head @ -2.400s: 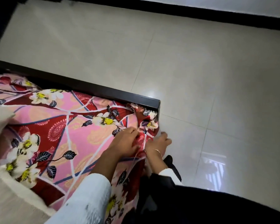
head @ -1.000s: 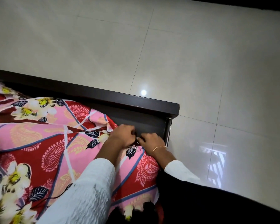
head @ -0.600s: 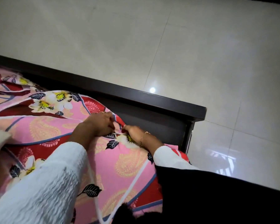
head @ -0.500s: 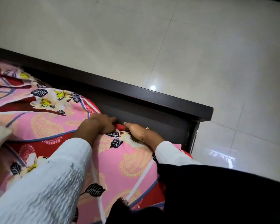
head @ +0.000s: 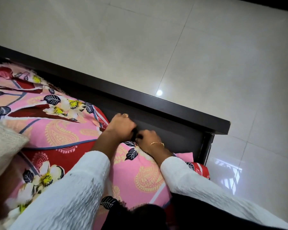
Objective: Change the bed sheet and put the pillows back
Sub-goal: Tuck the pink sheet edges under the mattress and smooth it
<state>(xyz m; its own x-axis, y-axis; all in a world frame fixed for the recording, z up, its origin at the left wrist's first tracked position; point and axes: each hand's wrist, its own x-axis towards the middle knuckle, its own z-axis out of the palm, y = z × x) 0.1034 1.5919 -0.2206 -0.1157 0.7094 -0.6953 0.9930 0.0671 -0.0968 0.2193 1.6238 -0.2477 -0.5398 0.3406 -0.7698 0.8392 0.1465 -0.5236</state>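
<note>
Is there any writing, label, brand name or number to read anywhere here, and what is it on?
None: no words, numbers or labels show.
Bed sheet: only printed flowers, leaves and paisley shapes, no lettering.
Bed frame: plain dark surface, nothing written.
Floor tiles: bare, only light reflections.
White sleeves: textured cloth, no tag visible.

Fingertips of the left hand (head: 121, 126) and right hand (head: 147, 136) were hidden, curled down at the bed sheet (head: 60, 133) edge against the dark bed frame (head: 165, 105); couldn't tell what they gripped. Sheet ran off the left and bottom edges. Beige cloth (head: 3, 146) at far left was cropped, unidentifiable. Both white sleeves (head: 70, 196) were cut by the bottom edge. Mattress fully covered.
</note>
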